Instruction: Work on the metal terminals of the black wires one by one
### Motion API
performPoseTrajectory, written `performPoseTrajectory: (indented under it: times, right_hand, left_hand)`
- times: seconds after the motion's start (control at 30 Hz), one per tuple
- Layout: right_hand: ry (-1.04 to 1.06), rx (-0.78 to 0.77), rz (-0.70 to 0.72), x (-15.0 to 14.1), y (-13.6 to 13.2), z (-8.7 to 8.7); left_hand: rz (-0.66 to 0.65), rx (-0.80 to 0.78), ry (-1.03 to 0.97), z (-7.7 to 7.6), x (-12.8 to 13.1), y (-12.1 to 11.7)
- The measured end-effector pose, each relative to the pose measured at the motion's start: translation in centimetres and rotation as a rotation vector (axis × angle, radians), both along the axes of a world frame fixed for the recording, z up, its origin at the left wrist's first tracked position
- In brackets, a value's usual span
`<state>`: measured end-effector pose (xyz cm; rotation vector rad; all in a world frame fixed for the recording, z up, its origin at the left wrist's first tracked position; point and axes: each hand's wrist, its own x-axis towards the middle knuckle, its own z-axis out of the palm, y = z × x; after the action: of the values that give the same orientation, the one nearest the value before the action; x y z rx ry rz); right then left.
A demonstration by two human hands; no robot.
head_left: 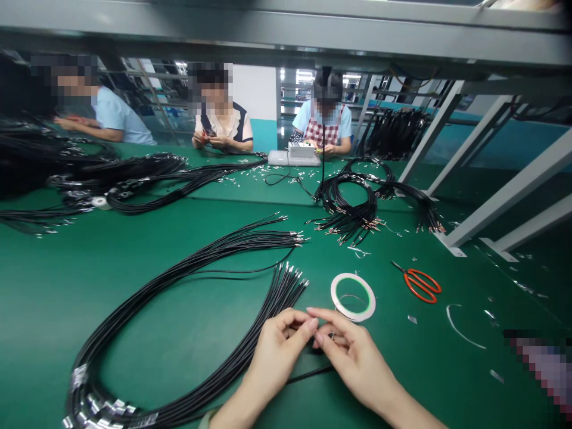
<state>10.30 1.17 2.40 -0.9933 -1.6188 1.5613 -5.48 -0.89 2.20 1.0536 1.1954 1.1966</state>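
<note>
My left hand (pixel 281 342) and my right hand (pixel 353 360) meet fingertip to fingertip low in the middle of the head view, both closed in a pinch. A black cable (pixel 310 374) runs below my fingers and into my right hand. What my left fingertips pinch is too small and hidden to make out. Left of my hands curves a bundle of black cables (pixel 129 304) with bare metal ends, bound with shiny tape at the lower left. Just beyond my right fingers lies a roll of white tape (pixel 338 301) with a green core.
Orange-handled scissors (pixel 420 284) lie to the right, among clear scraps (pixel 412 319). Coiled cables (pixel 344 202) sit farther back, near grey metal legs (pixel 504 190). A grey beam (pixel 286 27) crosses overhead. Several co-workers sit across the green table (pixel 192 322), beside a white device (pixel 301 152).
</note>
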Motion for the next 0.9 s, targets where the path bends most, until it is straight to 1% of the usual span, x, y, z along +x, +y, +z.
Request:
performPoseTrajectory:
  times: [0.1, 0.17, 0.3, 0.37, 0.43, 0.53, 0.63, 0.73, 0.8, 0.9]
  right_hand:
    - [-0.015, 0.014, 0.016, 0.1, 0.0, -0.2]
    - [-0.017, 0.011, 0.002, 0.0, 0.0, -0.3]
    - [-0.056, 0.056, -0.037, -0.1, 0.0, -0.5]
    - [-0.111, 0.1, -0.043, -0.1, -0.1, -0.4]
    - [-0.158, 0.131, -0.046, -0.2, -0.2, -0.2]
    - [-0.17, 0.116, -0.067, -0.2, -0.2, 0.4]
    - [-0.118, -0.018, -0.064, -0.2, -0.2, 0.4]
    - [-0.012, -0.134, -0.041, -0.3, 0.0, 0.0]
    - [0.029, -0.13, -0.048, -0.3, 0.2, -0.4]
    - [0.018, -0.024, -0.077, -0.2, 0.5, -0.7]
  left_hand:
    - [0.003, -0.012, -0.005, 0.0, 0.0, 0.0]
    - [0.033, 0.0, 0.029, -0.1, -0.1, 0.0]
    - [0.121, 0.055, 0.17, -0.3, -0.2, -0.1]
    - [0.135, 0.095, 0.245, -0.5, -0.3, -0.3]
    - [0.134, 0.11, 0.278, -0.6, -0.3, -0.4]
    - [0.133, 0.082, 0.238, -0.8, -0.2, -0.5]
    - [0.13, 0.068, 0.195, -1.0, -0.2, -0.6]
    - [0.104, 0.077, 0.164, -1.2, -0.2, -0.7]
    - [0.104, 0.088, 0.161, -1.3, -0.2, -0.7]
    - [0.107, 0.1, 0.172, -1.3, -0.2, -0.7]
